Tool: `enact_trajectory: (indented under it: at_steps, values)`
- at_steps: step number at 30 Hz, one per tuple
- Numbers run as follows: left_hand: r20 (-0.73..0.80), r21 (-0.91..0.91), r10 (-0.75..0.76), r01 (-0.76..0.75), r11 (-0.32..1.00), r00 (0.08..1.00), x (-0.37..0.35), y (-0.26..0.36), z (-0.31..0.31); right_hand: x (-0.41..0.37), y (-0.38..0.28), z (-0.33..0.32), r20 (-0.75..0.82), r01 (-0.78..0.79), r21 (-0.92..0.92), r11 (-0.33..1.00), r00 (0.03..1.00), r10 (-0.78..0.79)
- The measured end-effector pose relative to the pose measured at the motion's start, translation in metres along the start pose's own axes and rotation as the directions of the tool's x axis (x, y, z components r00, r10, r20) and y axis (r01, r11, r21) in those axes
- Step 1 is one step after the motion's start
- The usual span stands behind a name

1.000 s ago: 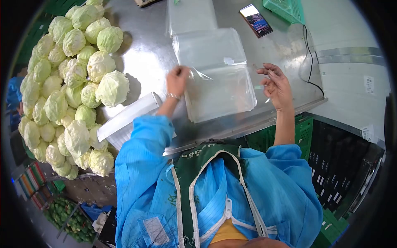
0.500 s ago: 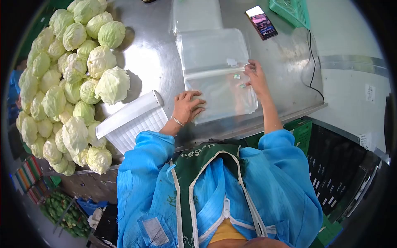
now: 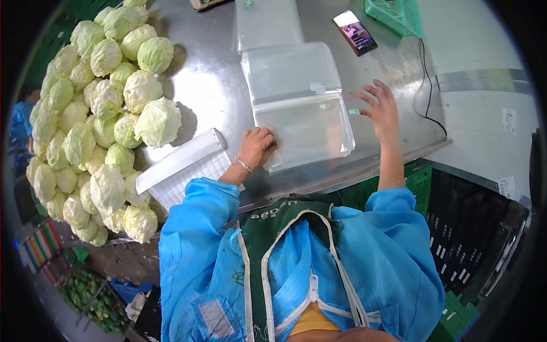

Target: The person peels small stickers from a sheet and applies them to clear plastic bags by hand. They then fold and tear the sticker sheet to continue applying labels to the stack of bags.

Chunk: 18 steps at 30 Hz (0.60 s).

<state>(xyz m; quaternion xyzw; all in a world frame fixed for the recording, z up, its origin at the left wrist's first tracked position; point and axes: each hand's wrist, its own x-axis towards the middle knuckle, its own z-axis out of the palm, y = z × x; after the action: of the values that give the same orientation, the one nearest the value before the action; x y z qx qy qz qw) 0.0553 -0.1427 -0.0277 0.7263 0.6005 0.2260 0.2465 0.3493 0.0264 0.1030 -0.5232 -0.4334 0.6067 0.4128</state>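
Observation:
A stack of clear plastic bags [image 3: 305, 128] lies flat on the metal table, with a folded-looking band across its middle. My left hand [image 3: 257, 148] is closed at the stack's left edge, its curled fingers on the plastic bag there; the fingertips are partly hidden. To the right of the stack, my right hand [image 3: 382, 111] is raised with its fingers spread. At its thumb tip is a small green-and-white label [image 3: 354, 112], seemingly stuck to the thumb. Another small green label [image 3: 324, 106] and a whitish patch [image 3: 317, 88] show on the bags.
Many cabbages [image 3: 159, 122] are heaped on the left. Beside them lies a white tray-like piece with a grid sheet [image 3: 185, 168]. More clear bags [image 3: 268, 25], a phone [image 3: 355, 33] and a green basket [image 3: 393, 16] are farther back. A black cable [image 3: 424, 85] hangs along the right edge.
My right hand has moved right, off the bags, with a small label at its thumb. My left hand's fingers, spread before, have curled in at the bag edge.

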Motion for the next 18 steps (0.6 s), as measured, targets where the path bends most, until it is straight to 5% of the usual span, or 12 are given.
enact_trajectory:
  at_steps: [2, 5, 6, 8, 10, 12, 14, 16, 17, 18]
  values:
    - [0.017, -0.012, -0.112, 0.112, 0.994, 0.994, 0.015, 0.007, -0.009, -0.013, -0.02, -0.008, 0.112, -0.027, 0.183, 0.983, 0.994, 0.006]
    - [-0.157, -0.689, -0.423, 0.208, 0.694, 0.892, 0.051, -0.004, -0.017, -0.021, -0.024, -0.012, 0.309, -0.123, 0.416, 0.901, 0.951, -0.013]
    - [-0.198, -0.757, -0.554, 0.233, 0.61, 0.808, 0.069, -0.015, -0.023, -0.022, -0.021, -0.007, 0.336, -0.147, 0.46, 0.876, 0.942, -0.019]
    - [-0.066, -0.968, -0.822, 0.162, 0.19, 0.566, 0.093, -0.012, -0.056, -0.02, -0.007, 0.004, 0.32, -0.126, 0.434, 0.892, 0.947, -0.022]
    - [-0.099, -0.995, -0.927, -0.048, 0.088, 0.361, 0.1, -0.025, -0.056, -0.003, 0.03, 0.015, 0.226, -0.043, 0.284, 0.958, 0.974, -0.023]
    - [-0.462, -0.832, -0.78, 0.098, 0.546, 0.422, 0.083, -0.02, -0.048, 0.009, 0.059, 0.03, 0.121, -0.007, 0.123, 0.992, 0.993, -0.008]
    - [-0.55, -0.531, -0.479, 0.156, 0.833, 0.684, 0.05, 0.004, -0.033, 0.017, 0.074, 0.04, 0.065, 0.005, -0.019, 1.0, 0.998, -0.004]
    - [-0.341, -0.194, -0.163, 0.101, 0.976, 0.926, 0.016, 0.025, -0.022, 0.019, 0.083, 0.046, 0.059, 0.013, -0.135, 0.991, 0.998, -0.005]
    - [-0.2, 0.043, 0.001, 0.008, 0.999, 0.98, 0.006, 0.037, -0.022, 0.019, 0.085, 0.046, 0.068, 0.037, -0.176, 0.984, 0.997, -0.026]
    - [-0.169, 0.019, -0.004, 0.007, 1.0, 0.986, -0.002, 0.034, -0.016, 0.019, 0.086, 0.044, 0.078, 0.065, -0.218, 0.974, 0.996, -0.049]
